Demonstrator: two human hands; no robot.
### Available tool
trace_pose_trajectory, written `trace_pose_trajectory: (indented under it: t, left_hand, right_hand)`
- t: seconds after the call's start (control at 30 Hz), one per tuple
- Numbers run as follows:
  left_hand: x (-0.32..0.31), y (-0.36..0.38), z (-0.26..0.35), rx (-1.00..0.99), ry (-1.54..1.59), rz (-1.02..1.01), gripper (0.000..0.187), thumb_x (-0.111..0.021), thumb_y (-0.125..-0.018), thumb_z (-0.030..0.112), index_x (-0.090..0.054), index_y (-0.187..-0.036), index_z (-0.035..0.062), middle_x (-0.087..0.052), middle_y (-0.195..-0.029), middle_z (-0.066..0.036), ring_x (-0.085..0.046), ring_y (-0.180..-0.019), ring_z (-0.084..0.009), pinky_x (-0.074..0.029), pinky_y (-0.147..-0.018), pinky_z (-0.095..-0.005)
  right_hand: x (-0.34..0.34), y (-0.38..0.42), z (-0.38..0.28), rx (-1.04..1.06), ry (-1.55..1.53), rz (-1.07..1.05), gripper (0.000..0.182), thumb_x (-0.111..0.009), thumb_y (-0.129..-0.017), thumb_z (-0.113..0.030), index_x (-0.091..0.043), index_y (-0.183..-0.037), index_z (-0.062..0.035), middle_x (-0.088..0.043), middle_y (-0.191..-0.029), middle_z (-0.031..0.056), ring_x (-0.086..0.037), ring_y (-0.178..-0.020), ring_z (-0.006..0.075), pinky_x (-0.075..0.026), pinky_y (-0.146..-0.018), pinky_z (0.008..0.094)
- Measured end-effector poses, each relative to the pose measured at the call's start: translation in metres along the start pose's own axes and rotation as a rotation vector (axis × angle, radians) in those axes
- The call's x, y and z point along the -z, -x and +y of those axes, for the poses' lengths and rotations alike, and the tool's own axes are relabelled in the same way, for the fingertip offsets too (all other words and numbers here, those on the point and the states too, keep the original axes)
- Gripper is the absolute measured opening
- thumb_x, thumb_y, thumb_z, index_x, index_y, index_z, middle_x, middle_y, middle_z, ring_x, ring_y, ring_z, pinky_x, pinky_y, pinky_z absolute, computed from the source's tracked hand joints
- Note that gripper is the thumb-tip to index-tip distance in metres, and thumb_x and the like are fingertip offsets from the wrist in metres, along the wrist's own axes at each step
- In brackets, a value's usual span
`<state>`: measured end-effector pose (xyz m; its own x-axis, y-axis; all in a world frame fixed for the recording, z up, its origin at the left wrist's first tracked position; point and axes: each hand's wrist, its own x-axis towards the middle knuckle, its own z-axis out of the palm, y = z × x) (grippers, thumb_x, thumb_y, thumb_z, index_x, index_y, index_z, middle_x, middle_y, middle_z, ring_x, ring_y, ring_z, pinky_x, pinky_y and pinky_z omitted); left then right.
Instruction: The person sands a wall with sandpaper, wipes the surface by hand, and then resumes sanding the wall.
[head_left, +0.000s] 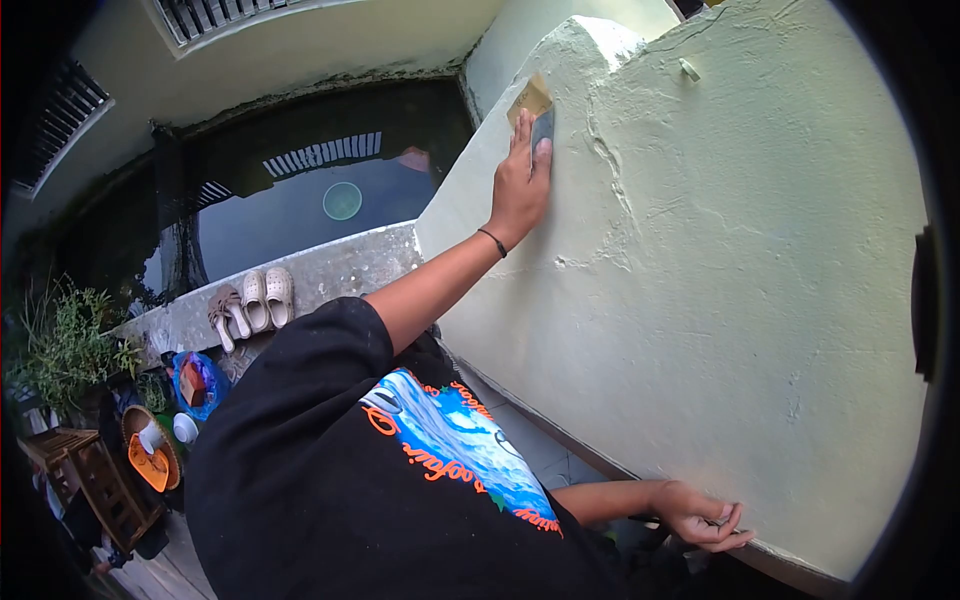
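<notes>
My left hand (523,180), with a dark band at its wrist, presses a folded sheet of sandpaper (533,97) flat against the pale green wall (700,300). The sheet's tan printed back and grey side both show. Just right of it, a rough crack with chipped plaster (608,160) runs down the wall. Low at the wall's bottom edge, my right hand (700,515) is closed, its fingers curled toward the thumb. Whether anything is in those fingers is hidden.
Beyond the wall's left edge lies dark water (290,230) with a round green object (342,200) in it. Pale clogs (267,298) and sandals (228,315) sit on the concrete ledge (350,262). Plants (70,340), a blue bag (200,385) and a wooden rack (95,480) stand at left.
</notes>
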<state>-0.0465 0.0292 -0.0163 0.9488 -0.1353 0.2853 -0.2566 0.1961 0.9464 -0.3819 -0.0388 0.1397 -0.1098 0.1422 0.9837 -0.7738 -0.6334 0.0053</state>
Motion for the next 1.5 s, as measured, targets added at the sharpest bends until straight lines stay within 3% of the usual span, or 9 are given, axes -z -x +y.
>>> trace_pose_trajectory:
  t: [0.23,0.43,0.63,0.73,0.87,1.07,1.1,1.23,1.5]
  left_hand:
    - [0.005,0.024,0.025,-0.259,-0.156,-0.118,0.049,-0.042,-0.096,0.024,-0.034,-0.134,-0.0061,-0.030,-0.141,-0.025,-0.027,-0.133,-0.0351,-0.021,-0.110,-0.0386]
    - [0.002,-0.003,0.024,-0.059,-0.031,-0.005,0.049,-0.041,-0.096,0.024,-0.035,-0.134,-0.0054,-0.030,-0.142,-0.023,-0.028,-0.133,-0.0348,-0.021,-0.110,-0.0409]
    - [0.009,-0.001,0.007,-0.330,-0.345,-0.097,0.052,-0.041,-0.096,0.027,-0.032,-0.135,-0.0065,-0.035,-0.138,-0.026,-0.030,-0.131,-0.0365,-0.024,-0.109,-0.0377]
    - [0.015,-0.033,-0.009,0.132,-0.170,-0.047,0.056,-0.038,-0.096,0.035,-0.032,-0.136,-0.0030,-0.039,-0.132,-0.031,-0.037,-0.126,-0.0393,-0.025,-0.108,-0.0383]
    - [0.017,-0.024,-0.015,0.266,-0.149,-0.122,0.059,-0.041,-0.094,0.036,-0.031,-0.136,-0.0035,-0.041,-0.129,-0.032,-0.042,-0.121,-0.0418,-0.032,-0.103,-0.0383]
    - [0.017,-0.022,-0.014,0.274,-0.118,-0.120,0.057,-0.041,-0.095,0.035,-0.031,-0.136,-0.0034,-0.040,-0.131,-0.030,-0.039,-0.124,-0.0406,-0.031,-0.104,-0.0374]
    - [0.016,-0.021,-0.012,0.271,-0.119,-0.120,0.057,-0.041,-0.095,0.035,-0.031,-0.136,-0.0034,-0.040,-0.131,-0.030,-0.039,-0.124,-0.0406,-0.031,-0.104,-0.0374]
    - [0.006,0.021,0.017,-0.112,-0.092,-0.100,0.049,-0.042,-0.095,0.026,-0.036,-0.134,-0.0046,-0.028,-0.142,-0.024,-0.026,-0.133,-0.0367,-0.024,-0.109,-0.0380]
    - [0.002,-0.032,0.028,-0.075,-0.050,0.009,0.050,-0.038,-0.096,0.028,-0.036,-0.134,-0.0053,-0.029,-0.142,-0.024,-0.029,-0.132,-0.0368,-0.022,-0.109,-0.0400]
  right_hand:
    - [0.001,-0.004,-0.006,-0.038,-0.039,0.005,0.022,-0.048,-0.091,-0.016,-0.060,-0.090,0.0024,-0.044,-0.130,0.0177,-0.034,-0.127,0.0278,-0.034,-0.099,0.0397]
    - [0.004,-0.004,-0.005,-0.006,0.006,-0.020,0.023,-0.045,-0.092,-0.015,-0.059,-0.092,0.0029,-0.043,-0.131,0.0183,-0.033,-0.127,0.0272,-0.034,-0.099,0.0400]
    - [-0.001,0.001,-0.003,-0.013,-0.052,-0.017,0.025,-0.046,-0.092,-0.018,-0.060,-0.091,0.0022,-0.043,-0.130,0.0197,-0.033,-0.128,0.0286,-0.033,-0.100,0.0412]
    - [0.002,0.001,0.000,0.013,-0.037,-0.022,0.025,-0.046,-0.092,-0.018,-0.061,-0.091,0.0020,-0.043,-0.130,0.0199,-0.032,-0.128,0.0289,-0.033,-0.101,0.0414]
    - [0.003,0.000,-0.001,0.014,-0.027,-0.025,0.026,-0.046,-0.092,-0.019,-0.061,-0.091,0.0015,-0.043,-0.130,0.0205,-0.032,-0.129,0.0294,-0.032,-0.102,0.0418]
    - [0.002,0.000,-0.002,0.009,-0.016,-0.028,0.026,-0.046,-0.092,-0.020,-0.061,-0.091,0.0013,-0.043,-0.130,0.0208,-0.032,-0.129,0.0295,-0.032,-0.102,0.0417]
    - [0.002,0.000,-0.003,0.006,-0.016,-0.027,0.026,-0.046,-0.092,-0.020,-0.061,-0.091,0.0013,-0.043,-0.130,0.0208,-0.032,-0.129,0.0295,-0.032,-0.102,0.0417]
    - [0.002,-0.002,-0.003,0.006,-0.017,-0.012,0.025,-0.046,-0.092,-0.019,-0.060,-0.091,0.0021,-0.044,-0.130,0.0199,-0.032,-0.129,0.0287,-0.033,-0.101,0.0406]
    - [0.001,0.000,-0.002,-0.001,-0.005,-0.013,0.023,-0.045,-0.091,-0.014,-0.060,-0.090,0.0034,-0.043,-0.130,0.0187,-0.034,-0.127,0.0271,-0.034,-0.100,0.0397]
